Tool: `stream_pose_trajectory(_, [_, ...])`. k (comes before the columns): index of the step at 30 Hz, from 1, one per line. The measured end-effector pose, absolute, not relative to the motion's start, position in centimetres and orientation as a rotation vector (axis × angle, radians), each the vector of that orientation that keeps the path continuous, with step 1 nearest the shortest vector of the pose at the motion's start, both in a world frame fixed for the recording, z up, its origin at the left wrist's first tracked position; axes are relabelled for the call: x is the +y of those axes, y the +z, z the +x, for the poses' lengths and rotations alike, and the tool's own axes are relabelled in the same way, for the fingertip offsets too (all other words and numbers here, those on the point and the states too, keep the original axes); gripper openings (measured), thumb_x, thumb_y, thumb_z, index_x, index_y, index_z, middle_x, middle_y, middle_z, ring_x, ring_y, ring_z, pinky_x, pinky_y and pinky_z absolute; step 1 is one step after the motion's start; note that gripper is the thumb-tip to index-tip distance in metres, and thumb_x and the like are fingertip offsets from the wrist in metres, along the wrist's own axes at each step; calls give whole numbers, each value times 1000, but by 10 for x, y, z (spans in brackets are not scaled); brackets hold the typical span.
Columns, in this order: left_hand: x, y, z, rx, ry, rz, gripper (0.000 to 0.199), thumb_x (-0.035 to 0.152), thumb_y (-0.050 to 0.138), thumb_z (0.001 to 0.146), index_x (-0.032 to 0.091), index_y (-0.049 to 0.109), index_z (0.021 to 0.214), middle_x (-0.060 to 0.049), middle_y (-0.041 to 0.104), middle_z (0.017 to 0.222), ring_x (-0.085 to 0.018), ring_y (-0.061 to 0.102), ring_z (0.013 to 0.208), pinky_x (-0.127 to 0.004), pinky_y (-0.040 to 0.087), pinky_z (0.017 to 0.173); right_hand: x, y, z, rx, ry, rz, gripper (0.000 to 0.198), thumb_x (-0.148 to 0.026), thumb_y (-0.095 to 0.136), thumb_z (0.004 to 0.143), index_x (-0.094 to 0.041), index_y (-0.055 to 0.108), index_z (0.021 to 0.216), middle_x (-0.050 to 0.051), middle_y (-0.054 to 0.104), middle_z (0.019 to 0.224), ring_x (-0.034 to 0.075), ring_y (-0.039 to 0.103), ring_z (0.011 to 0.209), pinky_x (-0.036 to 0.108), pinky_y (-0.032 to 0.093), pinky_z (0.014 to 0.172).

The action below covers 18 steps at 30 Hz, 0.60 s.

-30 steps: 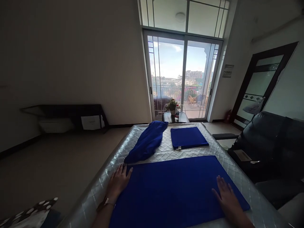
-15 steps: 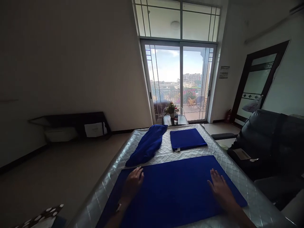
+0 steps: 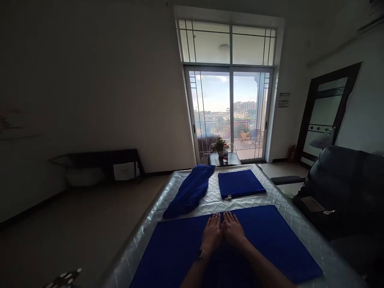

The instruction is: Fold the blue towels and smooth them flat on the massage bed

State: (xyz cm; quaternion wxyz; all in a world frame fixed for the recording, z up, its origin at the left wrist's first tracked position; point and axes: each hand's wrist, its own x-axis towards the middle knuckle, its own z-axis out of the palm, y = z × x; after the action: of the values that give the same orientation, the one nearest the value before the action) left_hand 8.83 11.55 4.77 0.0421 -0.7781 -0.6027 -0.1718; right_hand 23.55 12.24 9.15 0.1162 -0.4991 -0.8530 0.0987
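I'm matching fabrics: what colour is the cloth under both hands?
The cloth is deep blue (head view).

Ahead, a glass door [image 3: 231, 116] gives onto a balcony [image 3: 240, 151] with a chair [image 3: 245, 138], buildings [image 3: 244, 106] showing beyond. In front of the glass, a plant [image 3: 220, 144] and a bottle [image 3: 225, 155] stand side by side on a small dark table [image 3: 233, 161]. At left, a low black bench [image 3: 102, 157] runs along the wall [image 3: 126, 88], a white box [image 3: 124, 171] beneath. At right, a bag [image 3: 321, 142] hangs on a brown door [image 3: 326, 106]; a sign [image 3: 284, 100] is mounted nearby. A card [image 3: 312, 204] lies on the black sofa [image 3: 342, 180], and spotted cloth [image 3: 67, 277] shows at the lower left edge.
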Motion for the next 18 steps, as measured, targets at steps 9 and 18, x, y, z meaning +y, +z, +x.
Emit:
stream_pose_trajectory(9, [119, 38, 88, -1843, -518, -2355, 57, 41, 26, 103, 18, 38, 154, -15, 50, 156, -29, 41, 149, -54, 39, 121, 126, 84, 237, -2493, 292, -1455, 62, -35, 21, 101, -13, 30, 158, 9, 30, 166, 21, 22, 155, 41, 16, 128])
stream_pose_trajectory(18, [89, 48, -17, -2087, -387, -2203, 57, 42, 30, 101, 23, 41, 153, -13, 42, 161, -29, 33, 153, -56, 32, 123, 139, 103, 328, -2269, 121, -1767, 57, -39, 33, 100, -16, 45, 151, 9, 47, 159, 18, 34, 150, 32, 25, 123])
